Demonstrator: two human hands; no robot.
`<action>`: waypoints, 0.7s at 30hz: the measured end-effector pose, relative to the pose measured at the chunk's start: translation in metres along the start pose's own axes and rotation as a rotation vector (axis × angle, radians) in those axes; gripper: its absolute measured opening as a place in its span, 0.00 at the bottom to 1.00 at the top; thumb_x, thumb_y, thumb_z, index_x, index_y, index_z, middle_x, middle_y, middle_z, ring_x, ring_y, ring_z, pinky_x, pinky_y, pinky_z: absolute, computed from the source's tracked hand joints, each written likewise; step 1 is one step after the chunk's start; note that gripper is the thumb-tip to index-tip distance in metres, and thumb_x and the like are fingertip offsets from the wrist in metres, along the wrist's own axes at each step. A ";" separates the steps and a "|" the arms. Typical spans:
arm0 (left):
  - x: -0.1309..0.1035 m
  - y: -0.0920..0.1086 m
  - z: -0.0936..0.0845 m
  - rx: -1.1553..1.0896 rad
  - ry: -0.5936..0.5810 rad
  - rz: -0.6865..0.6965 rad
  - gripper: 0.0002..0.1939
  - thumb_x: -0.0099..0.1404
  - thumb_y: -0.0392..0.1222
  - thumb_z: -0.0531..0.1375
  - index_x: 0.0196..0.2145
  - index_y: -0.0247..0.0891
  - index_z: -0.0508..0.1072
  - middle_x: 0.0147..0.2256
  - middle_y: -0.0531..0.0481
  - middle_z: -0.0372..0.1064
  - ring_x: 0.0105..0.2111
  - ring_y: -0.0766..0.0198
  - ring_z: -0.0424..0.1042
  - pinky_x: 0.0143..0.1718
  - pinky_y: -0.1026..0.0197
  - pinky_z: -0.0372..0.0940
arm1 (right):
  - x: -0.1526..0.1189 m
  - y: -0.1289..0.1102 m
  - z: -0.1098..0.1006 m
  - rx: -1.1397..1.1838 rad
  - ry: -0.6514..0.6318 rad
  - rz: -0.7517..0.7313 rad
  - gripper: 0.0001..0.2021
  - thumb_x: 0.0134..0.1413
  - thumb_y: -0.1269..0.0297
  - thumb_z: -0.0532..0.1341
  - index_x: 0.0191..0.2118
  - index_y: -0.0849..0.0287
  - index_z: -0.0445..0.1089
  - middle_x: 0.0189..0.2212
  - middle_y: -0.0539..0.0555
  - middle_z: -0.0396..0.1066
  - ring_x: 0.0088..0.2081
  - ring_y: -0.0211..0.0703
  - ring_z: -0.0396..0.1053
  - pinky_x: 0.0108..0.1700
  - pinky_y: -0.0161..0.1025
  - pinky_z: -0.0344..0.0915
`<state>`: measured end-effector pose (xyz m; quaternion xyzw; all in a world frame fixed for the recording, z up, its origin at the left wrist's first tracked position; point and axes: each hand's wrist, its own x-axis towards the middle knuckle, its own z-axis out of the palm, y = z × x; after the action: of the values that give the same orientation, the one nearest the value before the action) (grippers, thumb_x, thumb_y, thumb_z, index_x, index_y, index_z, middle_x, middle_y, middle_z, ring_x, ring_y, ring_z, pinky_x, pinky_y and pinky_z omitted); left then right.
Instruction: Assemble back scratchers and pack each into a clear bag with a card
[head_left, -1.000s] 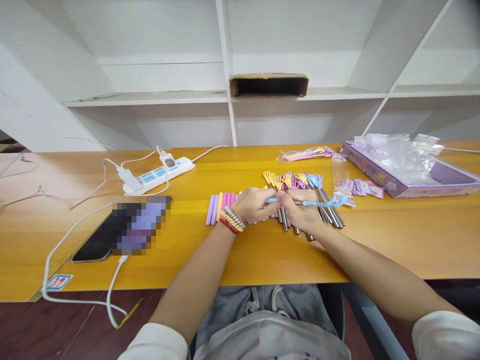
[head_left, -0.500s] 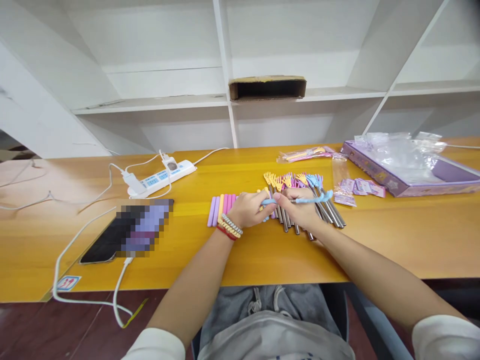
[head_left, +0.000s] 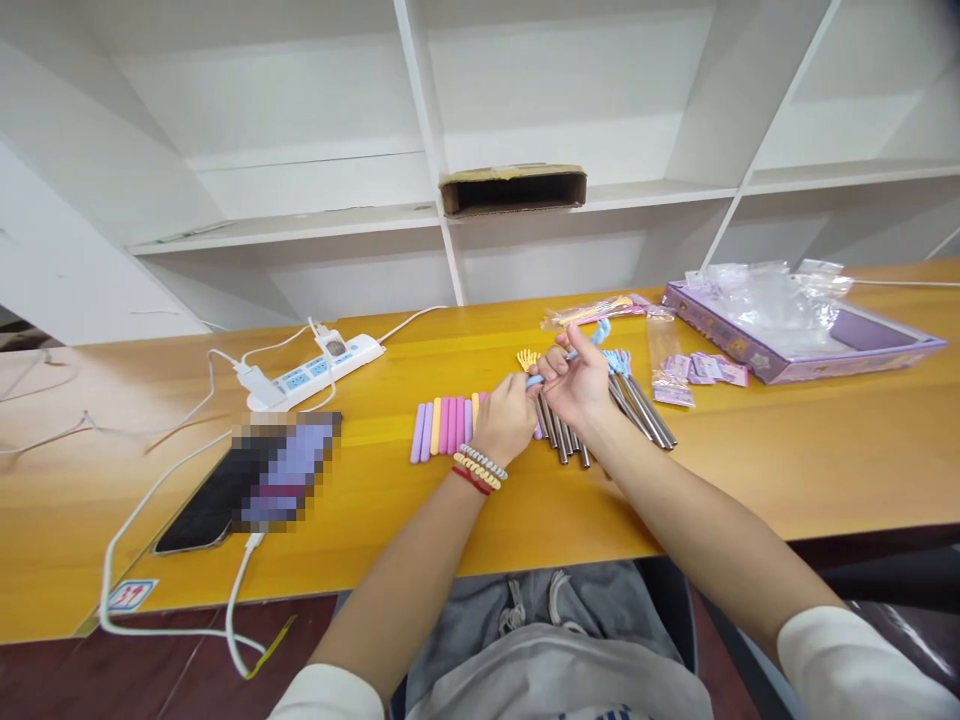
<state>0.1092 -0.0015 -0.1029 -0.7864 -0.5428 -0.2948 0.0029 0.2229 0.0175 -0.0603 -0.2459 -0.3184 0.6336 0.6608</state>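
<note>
My left hand (head_left: 506,418), with bracelets at its wrist, is wrapped round the lower end of a light blue stick. My right hand (head_left: 576,380) grips the same blue stick (head_left: 602,330) higher up, its fingers curled and palm turned up; the blue tip sticks out above it. Left of my hands lie purple, yellow and pink tubes (head_left: 450,427) in a row. Beneath and beside my right hand are metal rods (head_left: 643,412) with blue, yellow and purple hand-shaped ends, partly hidden.
A purple tray (head_left: 787,365) with clear bags stands at the right, near small cards (head_left: 705,369) and a bagged bundle (head_left: 600,310). At left are a power strip (head_left: 319,370), cables and a phone (head_left: 202,500). A cardboard box (head_left: 514,190) sits on the shelf.
My right hand has turned palm up and its grip on the blue stick has changed. The stick now tilts upward. My left hand has turned too, and the view has shifted slightly.
</note>
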 end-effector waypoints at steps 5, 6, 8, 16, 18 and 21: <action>-0.001 0.005 -0.012 -0.022 -0.193 0.160 0.13 0.65 0.49 0.50 0.41 0.38 0.64 0.30 0.48 0.68 0.29 0.58 0.69 0.28 0.60 0.58 | -0.003 -0.002 -0.006 -0.022 0.070 -0.038 0.21 0.47 0.51 0.58 0.18 0.55 0.46 0.06 0.39 0.35 0.10 0.31 0.35 0.15 0.36 0.45; -0.001 0.006 -0.014 -0.048 -0.216 0.182 0.15 0.63 0.51 0.52 0.41 0.38 0.65 0.29 0.49 0.67 0.28 0.58 0.68 0.28 0.60 0.58 | -0.005 -0.004 -0.006 -0.041 0.064 -0.058 0.21 0.47 0.53 0.57 0.18 0.55 0.45 0.06 0.39 0.35 0.10 0.31 0.35 0.15 0.37 0.43; 0.000 0.007 -0.018 -0.122 -0.252 0.217 0.18 0.62 0.55 0.53 0.40 0.38 0.65 0.27 0.51 0.66 0.27 0.60 0.67 0.28 0.60 0.58 | -0.010 -0.009 -0.005 -0.062 0.054 -0.078 0.20 0.47 0.57 0.56 0.17 0.55 0.42 0.06 0.39 0.34 0.10 0.30 0.34 0.15 0.37 0.42; 0.001 0.008 -0.020 -0.243 -0.257 0.165 0.21 0.62 0.60 0.51 0.31 0.38 0.67 0.22 0.53 0.62 0.22 0.65 0.61 0.25 0.63 0.52 | -0.032 -0.022 0.011 0.052 0.033 -0.080 0.22 0.39 0.65 0.61 0.18 0.57 0.40 0.08 0.39 0.36 0.10 0.27 0.35 0.14 0.33 0.39; 0.001 0.007 -0.018 -0.263 -0.253 0.151 0.22 0.60 0.61 0.52 0.26 0.38 0.66 0.19 0.55 0.58 0.20 0.67 0.57 0.24 0.64 0.49 | -0.037 -0.023 0.012 0.068 -0.014 -0.110 0.22 0.39 0.67 0.62 0.18 0.57 0.41 0.09 0.39 0.36 0.11 0.27 0.35 0.15 0.33 0.38; 0.001 0.004 -0.017 -0.309 -0.284 0.141 0.25 0.58 0.62 0.53 0.19 0.37 0.61 0.16 0.57 0.54 0.19 0.70 0.54 0.23 0.64 0.47 | -0.040 -0.025 0.011 0.071 -0.078 -0.139 0.22 0.40 0.67 0.62 0.18 0.57 0.42 0.10 0.39 0.35 0.11 0.27 0.35 0.15 0.33 0.38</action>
<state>0.1054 -0.0082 -0.0875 -0.8473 -0.4295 -0.2598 -0.1737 0.2322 -0.0254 -0.0391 -0.1746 -0.3375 0.6063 0.6986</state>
